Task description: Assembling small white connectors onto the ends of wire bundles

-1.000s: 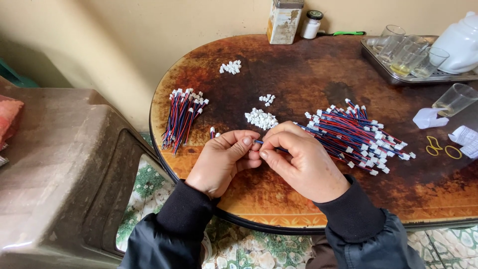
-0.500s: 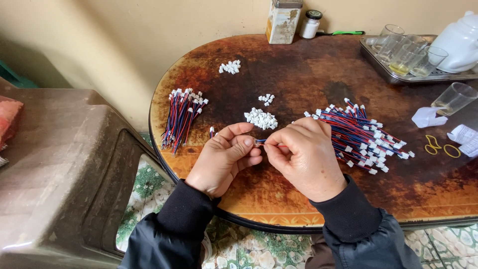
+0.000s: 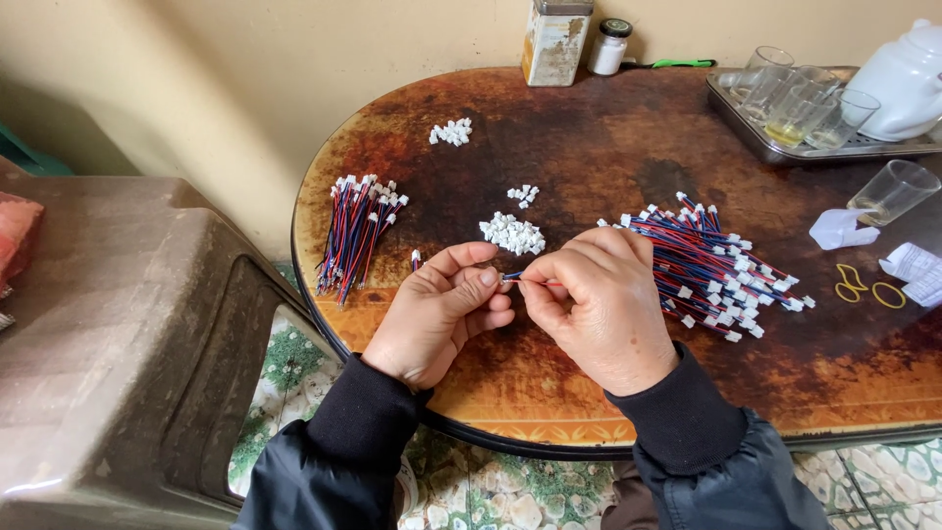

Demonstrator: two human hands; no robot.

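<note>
Head view, and both hands meet just above the near edge of the surface (image 3: 589,128). The left hand (image 3: 442,314) curls narrow, thumb and forefinger pinched on the blue-and-red end of a short wire (image 3: 525,281). The right hand (image 3: 603,304) pinches the same wire from the other side, fingertips nearly touching the left's. A second ago the right hand sat lower and further right, nearer the big pile; now it is drawn in and raised, and the wire is stretched taut between the two pinches. By the look of it, the piece is being fitted or worked at its tip rather than fetched. Whether a white plug sits on that end cannot be told; the fingers cover it.

Just beyond the fingertips lies a heap of white plugs (image 3: 512,234), near at hand. A smaller cluster (image 3: 524,194) sits behind it, and a third (image 3: 451,132) well back. Right of the right hand, just beside it, spreads the loose pile of wires (image 3: 716,265), white ends showing. Left of the left hand, set apart, lies a neater bundle (image 3: 355,236), with one stray wire (image 3: 416,259) between it and the hand.

Far edge: a tin (image 3: 555,41), a small jar (image 3: 608,45), a tray (image 3: 746,132) of glasses, a white teapot (image 3: 908,79). Rubber bands (image 3: 868,291) lie at right.
</note>
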